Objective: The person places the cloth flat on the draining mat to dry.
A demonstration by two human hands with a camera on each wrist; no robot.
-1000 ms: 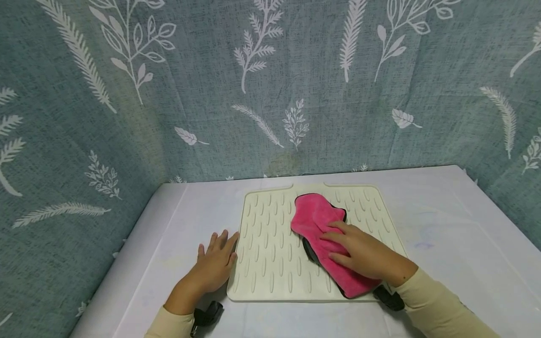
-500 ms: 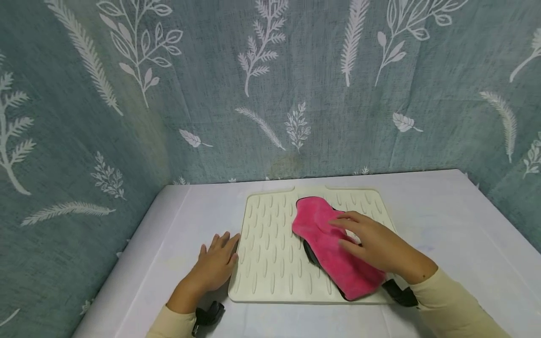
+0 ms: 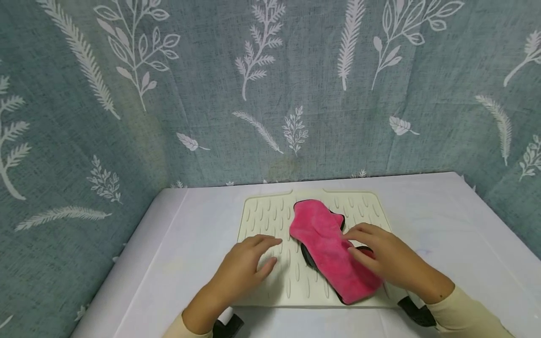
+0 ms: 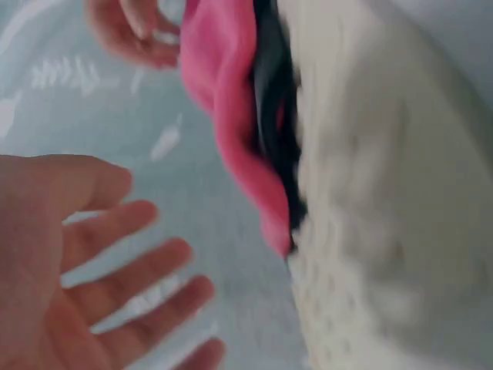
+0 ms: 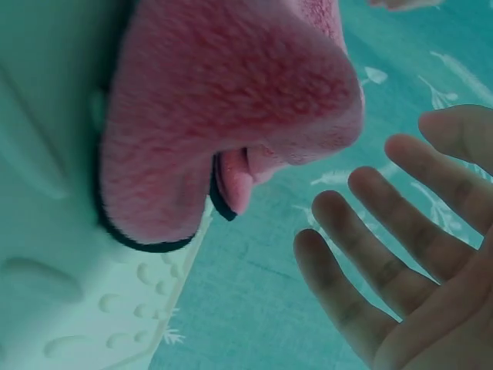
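A pink plush cloth (image 3: 318, 241) with dark edging lies rumpled and slanting across a cream ridged mat (image 3: 266, 216). A dark underside shows along its left edge. My left hand (image 3: 245, 265) is above the left part of the mat, fingers spread and pointing toward the cloth, apart from it; in the left wrist view that hand (image 4: 115, 285) holds nothing. At the cloth's right edge is my right hand (image 3: 386, 258), its fingers loosely bent. The right wrist view has a gap between this hand (image 5: 447, 327) and the raised fold of cloth.
The mat rests on a table with a white cover (image 3: 203, 220). Grey-green fabric (image 3: 270, 117) with white leaf prints hangs behind and at both sides. Dark straps or devices (image 3: 418, 313) sit at both wrists.
My left hand has risen from the table beside the mat and moved right, over the mat. My right hand has lifted off the cloth and drawn back to the right. The cloth stays put.
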